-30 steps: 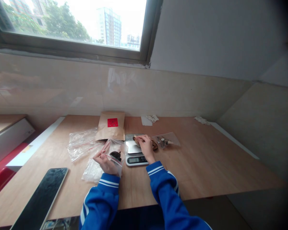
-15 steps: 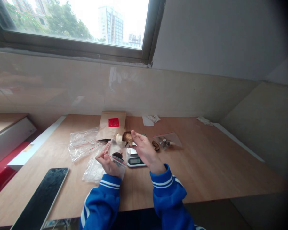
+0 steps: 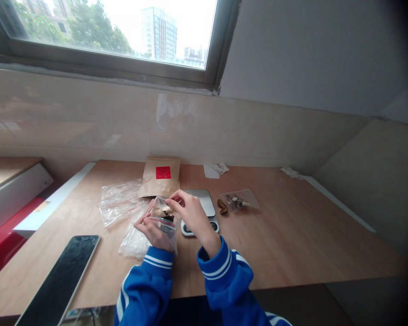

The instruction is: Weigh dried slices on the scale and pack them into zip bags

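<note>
My left hand (image 3: 156,233) is closed on a clear zip-lock bag (image 3: 172,226) with a red seal line, its mouth facing up. Pale and dark dried mushroom pieces (image 3: 163,212) show inside the bag. At the bag's upper right edge, the fingers of my right hand (image 3: 188,213) are pinched together on the plastic. Partly behind my right hand lies a kitchen scale (image 3: 204,197) with a silver plate. A brown curled dried mushroom piece (image 3: 222,207) rests on the table just right of the scale.
A kraft paper bag (image 3: 153,184) with a red label stands behind my hands. Flat clear bags (image 3: 119,201) lie to the left. A filled clear bag (image 3: 250,199) lies right of the scale. A phone (image 3: 59,276) is at the front left, crumpled tissue (image 3: 219,169) at the back.
My right hand has moved left and down to the bag's mouth. The mushroom it held is now inside the bag, and the scale's plate shows more.
</note>
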Tool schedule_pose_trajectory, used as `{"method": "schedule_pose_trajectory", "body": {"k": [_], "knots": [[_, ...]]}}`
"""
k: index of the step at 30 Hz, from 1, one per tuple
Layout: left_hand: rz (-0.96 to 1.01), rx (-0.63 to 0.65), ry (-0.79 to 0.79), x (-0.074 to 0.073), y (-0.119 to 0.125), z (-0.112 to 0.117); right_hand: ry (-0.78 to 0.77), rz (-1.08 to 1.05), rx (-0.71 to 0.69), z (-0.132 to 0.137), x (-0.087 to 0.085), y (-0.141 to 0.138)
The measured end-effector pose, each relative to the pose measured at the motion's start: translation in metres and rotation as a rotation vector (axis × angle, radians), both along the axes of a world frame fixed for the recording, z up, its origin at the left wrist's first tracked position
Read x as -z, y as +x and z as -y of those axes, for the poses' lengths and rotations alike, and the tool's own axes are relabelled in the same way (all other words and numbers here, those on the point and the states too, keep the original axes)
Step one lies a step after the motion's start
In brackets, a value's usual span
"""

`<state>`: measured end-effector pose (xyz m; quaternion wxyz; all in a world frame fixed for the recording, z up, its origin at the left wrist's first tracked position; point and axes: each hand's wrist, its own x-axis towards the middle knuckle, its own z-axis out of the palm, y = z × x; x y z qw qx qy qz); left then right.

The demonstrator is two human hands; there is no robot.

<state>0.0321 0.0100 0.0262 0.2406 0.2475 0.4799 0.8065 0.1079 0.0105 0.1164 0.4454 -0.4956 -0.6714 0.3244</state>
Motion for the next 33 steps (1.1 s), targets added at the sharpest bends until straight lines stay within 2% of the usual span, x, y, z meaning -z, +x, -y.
{"method": "schedule_pose_trajectory", "body": {"k": [2,5,9,12,14,16,19,23,25,27,29,33], "knots": [[0.050,0.007,0.028,-0.002,0.002,0.002,0.041,0.069,-0.049,0.001,-0.004,-0.002],[0.091,0.071,0.147,-0.001,0.007,0.007,0.106,0.285,-0.070,0.003,-0.013,-0.009],[0.006,0.101,0.276,0.011,0.010,0.011,0.113,0.581,-0.052,0.004,-0.020,-0.017],[-0.049,0.056,0.307,0.017,0.008,0.010,0.183,0.682,-0.182,0.003,-0.015,-0.016],[-0.091,0.031,0.329,0.014,0.006,0.010,0.208,0.629,-0.287,0.003,-0.009,-0.013],[-0.105,0.025,0.351,0.005,0.005,0.011,0.175,0.483,-0.307,0.003,-0.004,-0.010],[-0.065,0.048,0.352,-0.012,0.006,0.019,0.136,0.294,-0.204,0.008,-0.004,-0.006],[0.032,0.084,0.281,-0.029,0.009,0.033,0.243,0.343,-0.034,0.026,-0.015,0.006],[0.101,0.055,0.243,-0.035,0.010,0.038,0.266,0.293,0.060,0.040,-0.016,0.015],[0.141,0.004,0.213,-0.041,0.011,0.042,0.219,0.176,0.129,0.054,-0.009,0.025],[0.146,-0.010,0.192,-0.044,0.015,0.046,0.118,0.064,0.133,0.067,0.005,0.030],[0.038,0.120,0.113,-0.042,0.026,0.058,-0.042,-0.173,0.094,0.080,0.031,0.028]]}}
